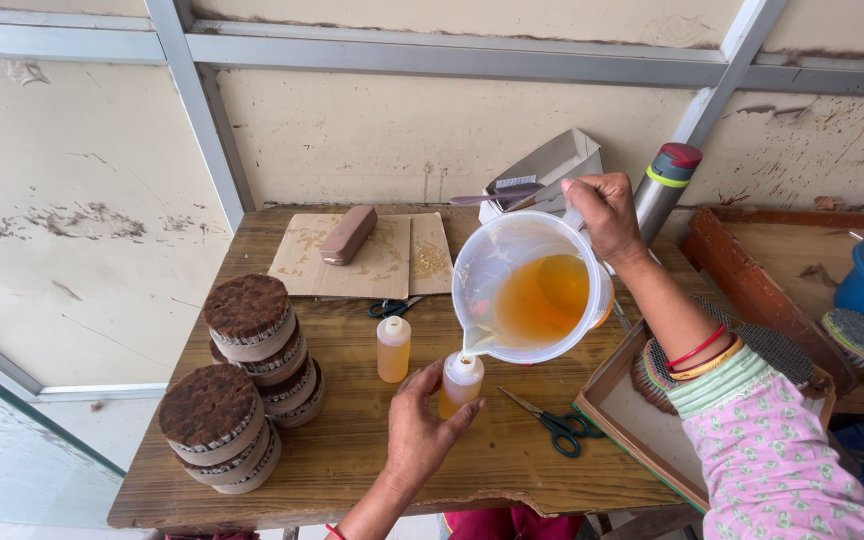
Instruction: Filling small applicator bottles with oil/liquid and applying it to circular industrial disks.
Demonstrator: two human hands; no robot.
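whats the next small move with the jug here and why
Probably keep the jug tilted and pour slowly. Its spout sits right over the mouth of the small bottle, which the left hand steadies on the table. The right hand holds the handle, and plenty of amber liquid remains in the jug.

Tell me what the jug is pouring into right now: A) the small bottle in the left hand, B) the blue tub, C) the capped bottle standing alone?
A: the jug spout meets the small bottle gripped by the left hand.
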